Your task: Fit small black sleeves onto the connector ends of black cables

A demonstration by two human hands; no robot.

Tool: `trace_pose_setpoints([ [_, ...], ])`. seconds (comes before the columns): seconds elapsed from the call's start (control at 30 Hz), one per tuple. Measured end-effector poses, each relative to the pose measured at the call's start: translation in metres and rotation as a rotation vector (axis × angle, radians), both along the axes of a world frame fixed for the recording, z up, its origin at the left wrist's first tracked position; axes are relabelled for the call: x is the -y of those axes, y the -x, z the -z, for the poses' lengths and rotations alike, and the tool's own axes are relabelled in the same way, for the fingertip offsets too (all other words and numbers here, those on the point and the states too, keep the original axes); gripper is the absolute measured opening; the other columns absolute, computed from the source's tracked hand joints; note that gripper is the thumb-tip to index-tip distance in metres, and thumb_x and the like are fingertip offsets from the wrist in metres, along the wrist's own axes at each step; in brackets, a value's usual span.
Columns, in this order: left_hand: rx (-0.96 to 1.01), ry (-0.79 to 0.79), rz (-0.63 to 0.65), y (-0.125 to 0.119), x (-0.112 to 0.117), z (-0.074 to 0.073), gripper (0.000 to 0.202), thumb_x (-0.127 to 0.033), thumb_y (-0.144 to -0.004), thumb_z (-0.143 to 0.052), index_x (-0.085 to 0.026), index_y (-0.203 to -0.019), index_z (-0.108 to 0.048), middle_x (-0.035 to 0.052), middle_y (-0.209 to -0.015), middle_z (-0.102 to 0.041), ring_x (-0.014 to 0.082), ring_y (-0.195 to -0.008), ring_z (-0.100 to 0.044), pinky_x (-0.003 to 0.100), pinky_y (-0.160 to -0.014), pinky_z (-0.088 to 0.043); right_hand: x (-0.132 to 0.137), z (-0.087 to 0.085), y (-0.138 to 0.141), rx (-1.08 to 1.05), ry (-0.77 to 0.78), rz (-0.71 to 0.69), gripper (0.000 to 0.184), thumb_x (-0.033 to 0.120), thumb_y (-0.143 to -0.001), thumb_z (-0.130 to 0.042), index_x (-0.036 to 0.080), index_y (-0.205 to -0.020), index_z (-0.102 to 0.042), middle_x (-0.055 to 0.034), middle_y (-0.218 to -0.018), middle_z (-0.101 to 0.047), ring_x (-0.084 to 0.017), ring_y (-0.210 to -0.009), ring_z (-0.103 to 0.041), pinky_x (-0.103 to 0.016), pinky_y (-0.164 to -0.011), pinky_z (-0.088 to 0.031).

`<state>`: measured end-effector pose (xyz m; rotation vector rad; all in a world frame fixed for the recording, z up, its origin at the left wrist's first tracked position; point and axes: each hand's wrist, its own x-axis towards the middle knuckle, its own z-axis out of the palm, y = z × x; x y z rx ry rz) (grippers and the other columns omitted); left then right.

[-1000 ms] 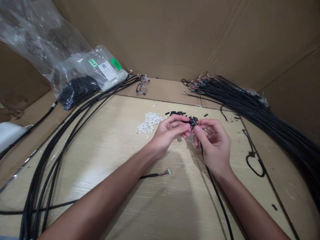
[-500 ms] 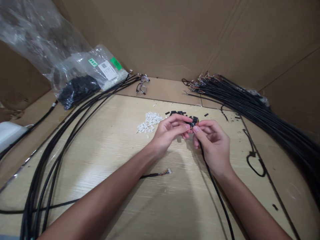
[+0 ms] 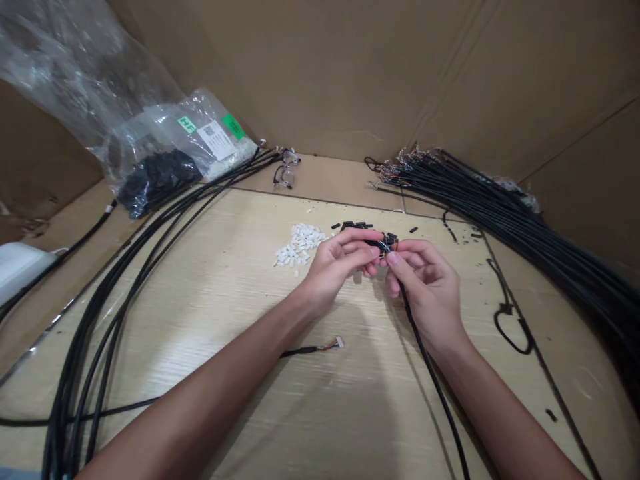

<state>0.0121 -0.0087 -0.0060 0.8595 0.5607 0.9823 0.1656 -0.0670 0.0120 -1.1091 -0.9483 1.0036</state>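
Pinched in my right hand (image 3: 425, 280) is the end of a black cable (image 3: 425, 357), which runs down toward the front edge. Thin coloured wires (image 3: 387, 248) fan out from that end between my two hands. The fingers of my left hand (image 3: 345, 260) are closed at the tips of these wires; whether a small part is also in them I cannot make out. Behind my fingertips lie small black sleeves (image 3: 355, 225). Left of my left hand spreads a pile of small white connectors (image 3: 300, 245). Nearer me, another cable end carries a white connector (image 3: 339, 342).
Finished-looking black cables (image 3: 135, 267) curve along the left. A thick bundle of cables (image 3: 500, 207) with bare wire ends lies at the right. Plastic bags (image 3: 165, 153) and glasses (image 3: 284, 175) sit at the back, before a cardboard wall (image 3: 325, 73). A black loop (image 3: 513, 333) rests at right.
Both hands stay almost in place. The coloured wires between the fingertips show slightly more spread out than before.
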Motion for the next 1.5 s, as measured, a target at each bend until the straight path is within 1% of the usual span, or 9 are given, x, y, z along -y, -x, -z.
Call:
trace_pose_setpoints([
  [0.17,-0.008,-0.016,-0.003,-0.0005,-0.0003,0.0006,0.035,-0.026,-0.081,-0.093,-0.017,-0.112,-0.082,0.0012,-0.082,-0.08,0.0105,-0.068,-0.068,0.026,-0.069,-0.054,-0.0005,0.0001,0.0,-0.009,-0.002,0.007,0.044,0.049,-0.078,-0.107,0.022,-0.097,-0.077,0.0013,-0.08,-0.081,-0.007,-0.049,-0.059,-0.02,-0.046,-0.048],
  [0.3,-0.005,0.003,-0.001,-0.0011,-0.0004,0.0009,0.034,-0.028,-0.08,-0.095,-0.016,-0.109,-0.083,0.0014,-0.082,-0.081,0.0097,-0.066,-0.068,0.025,-0.068,-0.052,-0.0005,0.0009,-0.0008,0.005,-0.015,0.016,0.043,0.049,-0.079,-0.105,0.023,-0.098,-0.077,0.0018,-0.079,-0.08,-0.007,-0.049,-0.059,-0.02,-0.046,-0.048],
  [0.47,-0.018,-0.007,-0.006,-0.0021,0.0001,0.0006,0.032,-0.03,-0.079,-0.097,-0.016,-0.104,-0.082,0.0032,-0.083,-0.082,0.0108,-0.068,-0.068,0.027,-0.07,-0.054,0.0,0.0016,-0.0018,0.067,-0.037,0.053,0.043,0.05,-0.083,-0.102,0.023,-0.1,-0.074,0.0015,-0.081,-0.079,-0.008,-0.05,-0.059,-0.022,-0.046,-0.049],
  [0.6,-0.031,-0.04,-0.024,-0.0019,0.0008,0.0003,0.031,-0.03,-0.08,-0.098,-0.017,-0.103,-0.082,0.0026,-0.084,-0.081,0.0107,-0.068,-0.068,0.027,-0.07,-0.055,0.0,0.0027,-0.0001,0.13,-0.058,0.097,0.044,0.053,-0.084,-0.101,0.024,-0.1,-0.072,0.0023,-0.082,-0.077,-0.008,-0.049,-0.058,-0.022,-0.044,-0.047],
  [0.83,-0.044,-0.098,-0.05,-0.0017,0.0012,0.0008,0.03,-0.035,-0.081,-0.098,-0.02,-0.104,-0.09,0.0045,-0.088,-0.084,0.0121,-0.073,-0.069,0.028,-0.073,-0.057,0.0005,0.0048,0.0043,0.18,-0.091,0.093,0.037,0.051,-0.09,-0.097,0.024,-0.097,-0.074,0.0024,-0.078,-0.075,-0.008,-0.048,-0.059,-0.021,-0.042,-0.046],
  [1.0,-0.065,-0.112,-0.055,-0.0039,0.0025,0.0034,0.024,-0.032,-0.083,-0.096,-0.021,-0.104,-0.093,0.005,-0.087,-0.083,0.0117,-0.073,-0.066,0.029,-0.073,-0.055,0.0005,0.0066,0.0026,0.171,-0.037,0.07,0.038,0.053,-0.089,-0.097,0.023,-0.095,-0.075,0.0027,-0.072,-0.074,-0.009,-0.048,-0.058,-0.021,-0.042,-0.045],
  [1.17,-0.07,-0.109,-0.02,-0.0038,0.0034,0.003,0.027,-0.029,-0.085,-0.093,-0.019,-0.11,-0.092,0.0049,-0.085,-0.082,0.0125,-0.073,-0.067,0.03,-0.075,-0.057,-0.0008,0.0064,-0.0021,0.038,0.084,0.014,0.042,0.056,-0.082,-0.1,0.021,-0.091,-0.078,0.0004,-0.071,-0.075,-0.01,-0.049,-0.058,-0.022,-0.043,-0.047],
  [1.3,-0.085,-0.112,-0.037,-0.0024,0.0025,0.0015,0.034,-0.026,-0.081,-0.095,-0.018,-0.113,-0.085,0.0015,-0.081,-0.079,0.0114,-0.069,-0.067,0.029,-0.073,-0.057,-0.0009,0.0046,-0.0023,0.05,0.067,0.04,0.042,0.056,-0.082,-0.101,0.021,-0.089,-0.078,-0.0004,-0.072,-0.077,-0.01,-0.05,-0.058,-0.023,-0.044,-0.049],
  [1.5,-0.126,-0.139,-0.063,-0.0028,0.0035,-0.0007,0.026,-0.027,-0.082,-0.093,-0.018,-0.104,-0.083,0.0021,-0.08,-0.079,0.0125,-0.071,-0.07,0.028,-0.072,-0.059,0.0001,0.0054,-0.0001,0.135,0.033,0.079,0.046,0.061,-0.084,-0.099,0.022,-0.092,-0.075,0.0003,-0.071,-0.077,-0.011,-0.047,-0.059,-0.024,-0.042,-0.049],
])
